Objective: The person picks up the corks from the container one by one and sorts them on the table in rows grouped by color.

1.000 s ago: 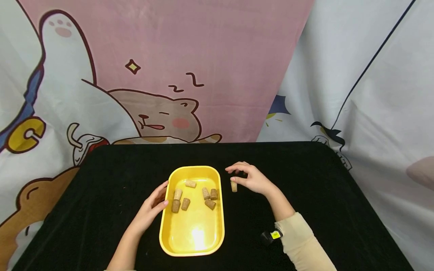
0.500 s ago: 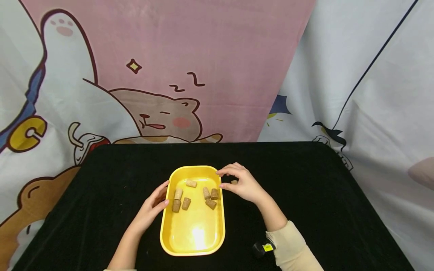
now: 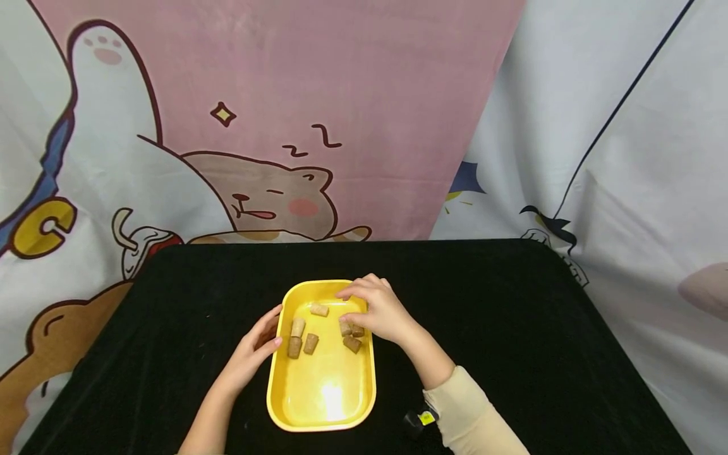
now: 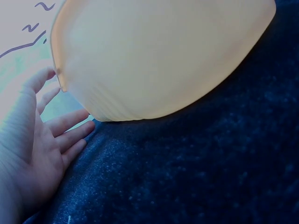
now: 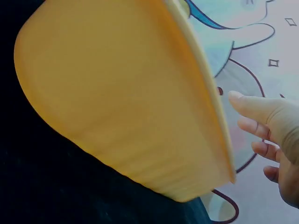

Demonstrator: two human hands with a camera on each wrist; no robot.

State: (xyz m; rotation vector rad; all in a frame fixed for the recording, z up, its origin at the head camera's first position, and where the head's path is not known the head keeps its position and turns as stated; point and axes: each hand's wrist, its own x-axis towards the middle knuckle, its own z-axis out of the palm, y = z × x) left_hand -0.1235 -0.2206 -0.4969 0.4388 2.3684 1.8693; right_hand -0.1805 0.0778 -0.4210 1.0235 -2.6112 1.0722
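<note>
A yellow tray (image 3: 321,404) holds several tapered corks, some pale, some darker brown. At its left edge my left hand (image 3: 253,349) has the thumb at the rim and relaxed fingers against the outer wall; the left wrist view shows those fingers (image 4: 70,122) spread. My right hand (image 3: 382,311) reaches over the right rim, thumb near a pale cork (image 3: 344,328) in the right-hand cluster. A brown cork (image 3: 352,344) lies just below it. In the right wrist view the right thumb (image 5: 254,106) and fingers are apart, with no cork showing between them.
A black cloth (image 3: 483,303) covers the table. Behind it hangs a printed curtain (image 3: 398,126) with cartoon animals. Inside the tray, a pale cork (image 3: 319,309) lies near the far end, and a brown cork (image 3: 311,344) belongs to the left cluster.
My right hand has moved left from beside the tray to over its right rim. The cork seen at its thumb earlier stayed behind and is now hidden. My left hand stays put.
</note>
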